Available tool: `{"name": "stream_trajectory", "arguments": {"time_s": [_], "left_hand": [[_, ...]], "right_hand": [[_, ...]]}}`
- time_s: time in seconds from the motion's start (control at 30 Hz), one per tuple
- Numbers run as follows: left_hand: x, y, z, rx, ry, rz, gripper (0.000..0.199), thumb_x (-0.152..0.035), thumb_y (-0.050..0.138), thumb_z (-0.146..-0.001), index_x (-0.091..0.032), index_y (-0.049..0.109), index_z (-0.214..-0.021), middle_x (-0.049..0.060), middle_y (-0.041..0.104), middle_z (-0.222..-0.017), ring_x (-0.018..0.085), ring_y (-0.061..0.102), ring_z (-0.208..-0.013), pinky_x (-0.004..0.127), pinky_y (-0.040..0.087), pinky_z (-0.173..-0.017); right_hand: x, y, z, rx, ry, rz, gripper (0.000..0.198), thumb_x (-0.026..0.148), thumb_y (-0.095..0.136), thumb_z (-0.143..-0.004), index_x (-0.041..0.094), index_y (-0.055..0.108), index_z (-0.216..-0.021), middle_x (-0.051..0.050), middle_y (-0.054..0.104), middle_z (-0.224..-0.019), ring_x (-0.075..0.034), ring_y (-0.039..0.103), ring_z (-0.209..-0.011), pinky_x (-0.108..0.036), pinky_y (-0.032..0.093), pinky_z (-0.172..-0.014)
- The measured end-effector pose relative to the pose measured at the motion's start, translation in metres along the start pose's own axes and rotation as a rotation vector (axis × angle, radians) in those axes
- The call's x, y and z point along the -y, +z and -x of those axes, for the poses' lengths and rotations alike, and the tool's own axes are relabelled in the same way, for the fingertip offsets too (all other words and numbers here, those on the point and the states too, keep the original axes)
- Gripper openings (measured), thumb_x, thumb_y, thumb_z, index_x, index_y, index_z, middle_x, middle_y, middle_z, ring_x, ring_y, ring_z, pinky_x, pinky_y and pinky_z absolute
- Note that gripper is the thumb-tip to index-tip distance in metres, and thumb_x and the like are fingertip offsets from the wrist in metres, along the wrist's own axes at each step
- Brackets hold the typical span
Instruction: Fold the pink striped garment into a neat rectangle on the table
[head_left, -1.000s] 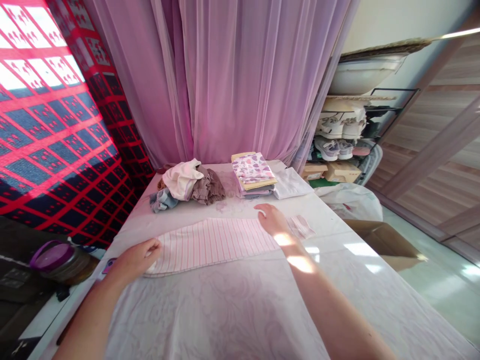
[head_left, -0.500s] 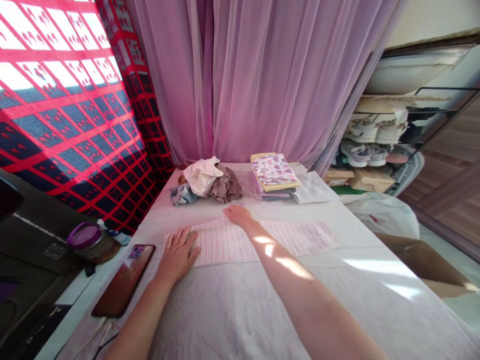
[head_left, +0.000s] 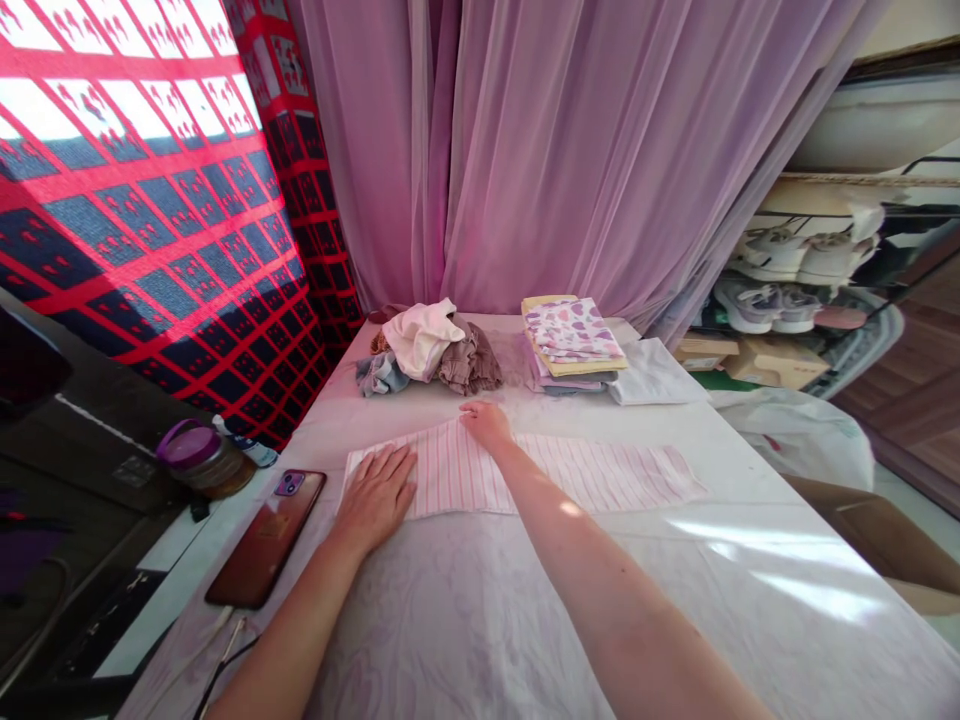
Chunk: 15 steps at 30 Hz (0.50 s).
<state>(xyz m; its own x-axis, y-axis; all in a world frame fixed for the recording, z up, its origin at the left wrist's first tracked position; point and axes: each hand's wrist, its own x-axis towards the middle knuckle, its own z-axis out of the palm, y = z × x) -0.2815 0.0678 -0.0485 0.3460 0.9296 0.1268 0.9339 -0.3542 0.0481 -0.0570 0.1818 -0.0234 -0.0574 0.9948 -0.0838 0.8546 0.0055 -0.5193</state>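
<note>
A pink-and-white striped cloth (head_left: 585,472) lies flat across the white table (head_left: 465,620). My left hand (head_left: 377,494) rests palm down, fingers spread, on the cloth's left end. My right hand (head_left: 486,421) lies on the cloth's far edge near its middle, fingers flat, my forearm crossing the cloth. Neither hand grips anything.
A heap of loose clothes (head_left: 431,350) and a stack of folded fabrics (head_left: 571,344) with a white folded piece (head_left: 654,372) sit at the table's far end. A phone (head_left: 268,535) lies at the left edge, beside a purple-lidded jar (head_left: 201,458). Shoe shelves (head_left: 802,265) stand right.
My right hand has slid left along the cloth's far edge, from its right part to its middle. My left hand has flattened onto the left end. The view has shifted left.
</note>
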Motion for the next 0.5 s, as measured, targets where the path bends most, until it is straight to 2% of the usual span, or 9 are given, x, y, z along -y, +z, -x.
{"name": "stream_trajectory", "arguments": {"time_s": [0.07,0.17,0.27,0.37,0.5], "left_hand": [[-0.002,-0.006,-0.002,0.036,-0.029,0.005,0.048,-0.034,0.040,-0.095,-0.023,0.052,-0.140,0.007,0.046,-0.152,0.027,0.037,-0.142,0.048,0.026,-0.118],[-0.005,-0.014,-0.009,0.073,-0.057,0.018,0.047,-0.032,0.047,-0.091,-0.022,0.056,-0.136,0.009,0.044,-0.153,0.030,0.037,-0.142,0.047,0.027,-0.117],[-0.008,-0.019,-0.017,0.060,-0.087,0.048,0.043,-0.029,0.054,-0.086,-0.020,0.061,-0.127,0.012,0.047,-0.149,0.032,0.044,-0.136,0.046,0.034,-0.113],[-0.012,-0.016,-0.023,-0.013,-0.108,0.089,0.032,-0.029,0.053,-0.086,-0.020,0.066,-0.113,0.013,0.056,-0.138,0.029,0.053,-0.126,0.045,0.040,-0.107],[-0.016,-0.004,-0.024,-0.093,-0.122,0.133,0.027,-0.029,0.052,-0.086,-0.018,0.063,-0.108,0.015,0.056,-0.138,0.030,0.048,-0.131,0.049,0.036,-0.109]], "right_hand": [[0.004,0.000,0.007,-0.044,-0.021,0.021,0.039,0.023,0.050,-0.090,0.025,0.065,-0.126,-0.005,0.073,-0.111,-0.021,0.065,-0.105,-0.032,0.048,-0.089],[0.007,-0.001,0.023,-0.108,-0.098,0.054,0.038,0.023,0.048,-0.093,0.023,0.064,-0.127,-0.007,0.067,-0.125,-0.023,0.057,-0.118,-0.037,0.041,-0.101],[0.003,0.003,0.045,-0.141,-0.269,0.109,0.036,0.023,0.041,-0.097,0.023,0.066,-0.124,-0.007,0.064,-0.130,-0.021,0.053,-0.122,-0.035,0.036,-0.106],[-0.004,0.014,0.069,-0.091,-0.442,0.201,0.037,0.029,0.040,-0.099,0.022,0.062,-0.128,-0.007,0.059,-0.138,-0.021,0.048,-0.130,-0.036,0.033,-0.109],[-0.009,0.024,0.083,-0.003,-0.395,0.287,0.050,0.044,0.041,-0.099,0.023,0.047,-0.144,-0.010,0.034,-0.157,-0.028,0.025,-0.146,-0.051,0.018,-0.117]]}}
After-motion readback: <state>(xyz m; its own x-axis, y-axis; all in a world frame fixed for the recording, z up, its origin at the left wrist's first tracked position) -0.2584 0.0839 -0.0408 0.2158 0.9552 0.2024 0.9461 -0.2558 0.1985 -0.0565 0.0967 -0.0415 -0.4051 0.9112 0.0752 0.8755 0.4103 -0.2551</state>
